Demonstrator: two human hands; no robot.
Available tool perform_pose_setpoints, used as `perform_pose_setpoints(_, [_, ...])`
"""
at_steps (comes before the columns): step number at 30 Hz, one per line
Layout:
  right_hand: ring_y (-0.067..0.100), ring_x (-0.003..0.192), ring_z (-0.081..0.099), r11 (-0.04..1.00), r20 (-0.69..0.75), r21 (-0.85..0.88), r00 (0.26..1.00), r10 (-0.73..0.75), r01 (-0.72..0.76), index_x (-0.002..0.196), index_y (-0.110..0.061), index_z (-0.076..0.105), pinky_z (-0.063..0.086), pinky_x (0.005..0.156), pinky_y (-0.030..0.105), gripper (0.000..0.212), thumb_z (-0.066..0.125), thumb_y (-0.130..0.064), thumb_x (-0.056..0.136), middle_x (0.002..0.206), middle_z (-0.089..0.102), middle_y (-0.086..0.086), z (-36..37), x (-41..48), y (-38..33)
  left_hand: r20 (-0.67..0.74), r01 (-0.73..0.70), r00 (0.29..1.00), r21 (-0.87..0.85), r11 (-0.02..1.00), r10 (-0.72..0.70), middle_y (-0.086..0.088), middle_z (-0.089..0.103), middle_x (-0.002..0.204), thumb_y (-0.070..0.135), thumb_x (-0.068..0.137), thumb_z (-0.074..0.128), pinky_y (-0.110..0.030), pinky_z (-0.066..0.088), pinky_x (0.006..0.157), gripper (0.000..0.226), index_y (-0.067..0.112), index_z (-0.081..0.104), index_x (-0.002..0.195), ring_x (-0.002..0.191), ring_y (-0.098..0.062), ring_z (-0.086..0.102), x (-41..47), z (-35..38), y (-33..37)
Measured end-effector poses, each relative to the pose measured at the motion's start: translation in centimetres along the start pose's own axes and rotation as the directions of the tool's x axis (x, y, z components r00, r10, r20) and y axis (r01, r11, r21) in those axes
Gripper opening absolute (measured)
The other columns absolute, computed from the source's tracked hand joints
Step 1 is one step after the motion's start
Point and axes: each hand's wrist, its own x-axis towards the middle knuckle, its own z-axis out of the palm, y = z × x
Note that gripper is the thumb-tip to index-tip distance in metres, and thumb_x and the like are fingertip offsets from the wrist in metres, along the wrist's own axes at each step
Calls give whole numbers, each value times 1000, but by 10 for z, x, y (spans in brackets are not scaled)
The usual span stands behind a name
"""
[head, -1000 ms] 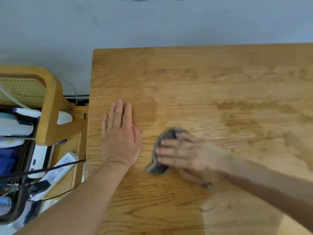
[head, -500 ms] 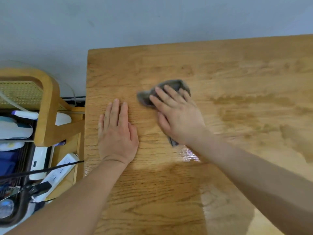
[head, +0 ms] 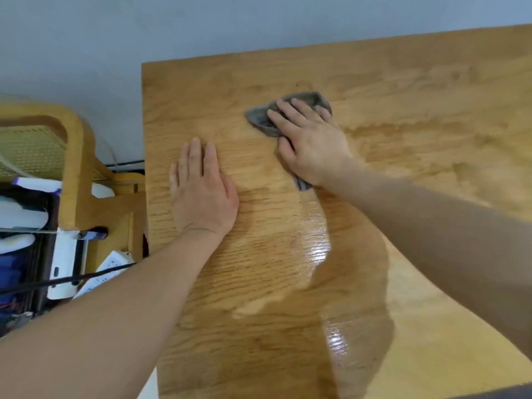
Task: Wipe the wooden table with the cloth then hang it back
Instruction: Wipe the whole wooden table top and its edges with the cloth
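A grey cloth (head: 260, 118) lies bunched on the wooden table (head: 417, 116), toward the far left part of the top. My right hand (head: 309, 142) presses flat on the cloth, fingers spread over it, and most of the cloth is hidden under the palm; one tail pokes out near the wrist. To its left, my left hand (head: 201, 191) rests palm down on the bare wood, holding nothing. Damp streaks and a glossy wet patch mark the wood below and to the right of the hands.
A wooden chair with a cane back (head: 72, 156) stands against the table's left edge. Beside it are a white power strip (head: 112, 266), black cables and other clutter. A pale wall (head: 201, 24) runs just behind the table's far edge.
My right hand has swept the cloth from the near middle of the table up toward the far edge. The left hand has stayed flat in place.
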Motion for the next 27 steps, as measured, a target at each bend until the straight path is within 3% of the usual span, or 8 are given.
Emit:
perform_pose_setpoints(2, [25,143,32,996,-69,7,994,87,-87,145,-19,44,25,115,50,53,35,-36,95,154,38,4,10,-24,-40,-10,-7,1000,-17,1000,7,-6,15,160,30,94,25,-41,5,119,58,15,24,150,147,-21,8,-1,0,-1])
perform_pose_setpoints(6, [21,144,32,980,31,82,982,-187,184,142,-24,49,26,116,47,49,46,-34,95,153,39,0,15,-176,-91,-19,-20,1000,-32,999,20,-9,17,159,29,95,30,-44,7,119,56,14,26,149,147,-24,11,-3,0,-5])
perform_pose_setpoints(10, [19,143,32,948,89,-2,945,-316,317,144,-27,46,25,117,44,50,45,-35,95,153,38,-1,1,-251,-50,50,-46,998,68,997,42,-13,8,160,31,97,28,-46,6,119,58,11,17,151,147,-28,4,-6,-1,0])
perform_pose_setpoints(14, [22,143,33,1000,63,-1,998,1,-1,144,-23,45,29,113,51,52,41,-36,94,153,39,2,-4,-206,-9,100,-122,988,87,989,113,-15,2,160,38,97,22,-49,4,119,62,14,10,153,148,-29,0,-40,2,15])
perform_pose_setpoints(17, [24,145,27,964,22,19,964,263,-264,146,-22,41,19,117,50,55,33,-37,94,156,34,3,-3,-149,-8,122,-177,977,30,984,173,-15,4,160,41,96,21,-50,4,119,63,13,14,152,148,-28,-1,-90,10,47])
perform_pose_setpoints(19, [25,146,26,948,17,44,949,315,-315,147,-21,40,18,117,50,54,31,-37,95,156,33,4,-2,-137,-14,134,-159,979,23,987,155,-13,2,161,40,96,25,-49,2,119,63,15,15,153,148,-26,-2,-106,14,62])
perform_pose_setpoints(23, [22,144,32,997,24,51,999,49,-50,142,-21,49,24,116,48,49,44,-32,95,152,41,2,-7,-214,-12,145,-70,987,37,997,64,-7,0,161,39,98,24,-46,1,119,60,18,11,152,148,-22,-5,-102,13,70])
perform_pose_setpoints(27, [19,142,36,965,87,64,962,-259,255,139,-24,53,31,114,45,47,52,-32,92,149,44,-2,-17,-261,26,140,-132,982,49,990,125,-6,1,161,38,99,14,-44,4,120,59,14,5,153,148,-22,-2,-70,17,102])
